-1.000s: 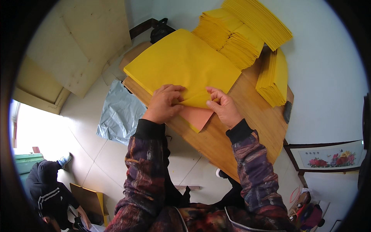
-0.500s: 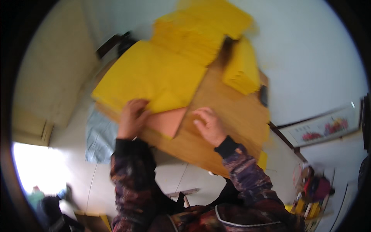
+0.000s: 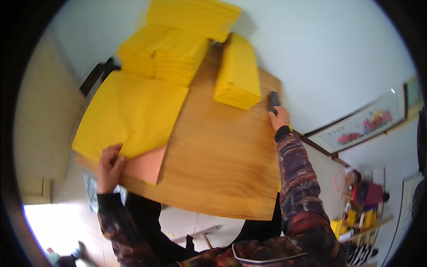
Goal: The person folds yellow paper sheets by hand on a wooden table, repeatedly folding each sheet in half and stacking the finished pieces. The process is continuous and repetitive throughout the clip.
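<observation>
My left hand (image 3: 111, 167) is closed at the near edge of a large yellow paper sheet (image 3: 133, 111), its fingers pinching the edge. Beside those fingers a flap of the yellow paper is raised, and a salmon-pink surface (image 3: 146, 165) shows under it. Far to the right, my right hand (image 3: 279, 118) has its fingers around the near end of a black oblong object (image 3: 273, 102) at the table's right edge. The kind of this object is not clear. Both hands are apart, with bare wood between them.
Behind the sheet rise thick stacks of folded yellow paper (image 3: 162, 55). Another yellow stack (image 3: 239, 73) stands at the back right of the wooden table (image 3: 218, 164). A framed flower picture (image 3: 360, 122) leans by the wall, and a grey plastic bag (image 3: 91, 191) hangs near the left edge.
My right hand has moved away from beside the sheet to the table's right edge and closed on the black object. The left hand stays at the sheet's near edge; the view has shifted.
</observation>
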`<state>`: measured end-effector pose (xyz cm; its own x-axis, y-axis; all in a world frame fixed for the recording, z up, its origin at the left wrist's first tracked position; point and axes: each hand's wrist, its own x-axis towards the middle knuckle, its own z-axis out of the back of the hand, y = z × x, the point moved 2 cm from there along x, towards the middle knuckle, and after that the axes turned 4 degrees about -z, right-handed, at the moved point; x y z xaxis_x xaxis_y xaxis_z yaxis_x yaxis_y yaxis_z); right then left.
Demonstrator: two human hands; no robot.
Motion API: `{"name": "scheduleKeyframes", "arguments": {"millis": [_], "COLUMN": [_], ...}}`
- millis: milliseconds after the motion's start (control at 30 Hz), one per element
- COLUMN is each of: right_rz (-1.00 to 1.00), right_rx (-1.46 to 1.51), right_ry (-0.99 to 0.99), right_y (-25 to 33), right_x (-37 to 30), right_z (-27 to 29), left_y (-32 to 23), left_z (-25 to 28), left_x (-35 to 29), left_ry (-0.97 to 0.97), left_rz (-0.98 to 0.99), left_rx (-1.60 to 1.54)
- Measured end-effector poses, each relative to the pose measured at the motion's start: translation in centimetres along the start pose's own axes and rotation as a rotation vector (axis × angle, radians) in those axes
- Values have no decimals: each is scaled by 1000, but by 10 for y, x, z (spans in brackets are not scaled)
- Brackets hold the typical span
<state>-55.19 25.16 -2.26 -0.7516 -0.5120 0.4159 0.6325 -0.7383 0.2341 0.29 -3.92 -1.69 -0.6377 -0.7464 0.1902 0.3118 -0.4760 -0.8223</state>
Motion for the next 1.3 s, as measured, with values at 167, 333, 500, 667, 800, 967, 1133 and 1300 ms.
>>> {"name": "scheduleKeyframes", "arguments": {"millis": [167,333,500,667,800,967,1133,1300], "right_rz": [125,-5,118,797,950,978,862,586], "right_rx": [-92,-12,534,529,512,554,681,806], "right_ry": [-93,54,294,476,484,523,670,987], "right_y": [-23,-15,102,287,355,357,357,358], "right_x": [13,12,-95,-189,-188,-177,-166,-155], "right_z": [-14,12,28,49,48,42,35,27], "left_y": [-8,-13,-13,-8,-8,-5,-4,-4], "left_z": [4,5,-1,-2,-2,-3,-3,-3], "left_x": [-6,-9,-2,-1,0,0,1,1], "left_ry": [-46,-35,-24,-29,-72,-92,-80,-77], "left_rz": [-125,-25,-38,-20,-64,-46,-56,-77], "left_rx": [-3,-81,-81,-88,-96,-107,-93,-91]}}
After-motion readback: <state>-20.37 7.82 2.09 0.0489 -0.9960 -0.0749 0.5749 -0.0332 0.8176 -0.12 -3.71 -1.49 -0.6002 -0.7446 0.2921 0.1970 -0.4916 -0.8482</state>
